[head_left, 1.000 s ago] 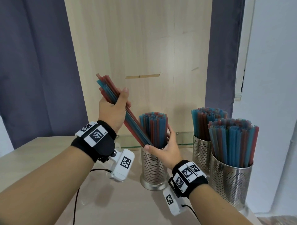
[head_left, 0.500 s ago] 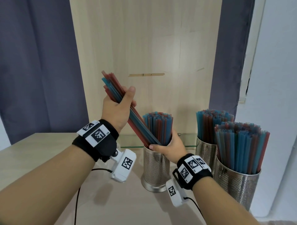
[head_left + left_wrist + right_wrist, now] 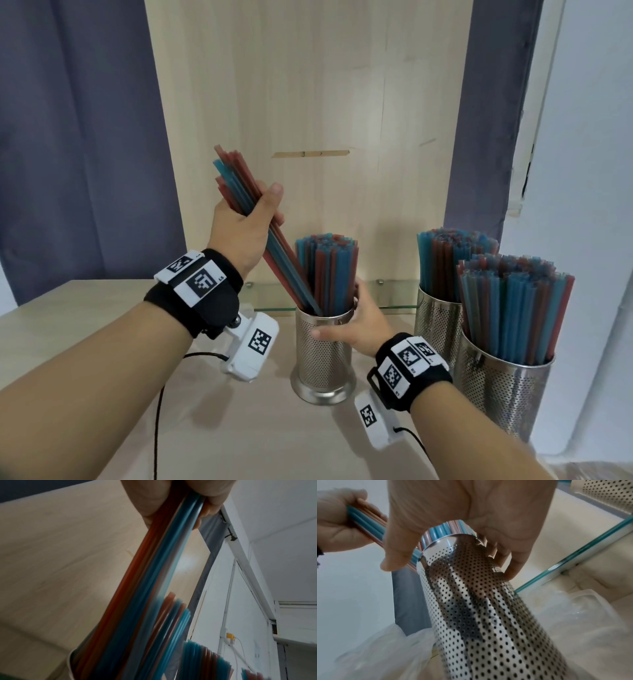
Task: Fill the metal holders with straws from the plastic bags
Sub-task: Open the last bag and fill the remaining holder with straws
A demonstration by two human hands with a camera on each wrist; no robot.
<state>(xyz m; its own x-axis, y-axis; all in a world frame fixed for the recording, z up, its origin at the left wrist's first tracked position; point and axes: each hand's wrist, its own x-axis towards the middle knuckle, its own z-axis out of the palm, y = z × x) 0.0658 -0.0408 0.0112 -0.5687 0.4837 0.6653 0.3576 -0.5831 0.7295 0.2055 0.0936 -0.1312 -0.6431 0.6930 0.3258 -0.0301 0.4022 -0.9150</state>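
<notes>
Left hand (image 3: 245, 228) clamped round a tilted bundle of red and blue straws (image 3: 255, 219), lower ends inside the near-left metal holder (image 3: 322, 356) on the table (image 3: 68, 329), right hand (image 3: 364, 323) gripping that holder's rim, two full holders (image 3: 503, 390) to the right.

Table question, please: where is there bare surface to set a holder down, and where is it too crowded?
The table is bare to the left of the middle holder, under the left hand with its straw bundle, apart from a thin cable. The right hand grips that holder. To its right, two full holders stand close together: crowded.
</notes>
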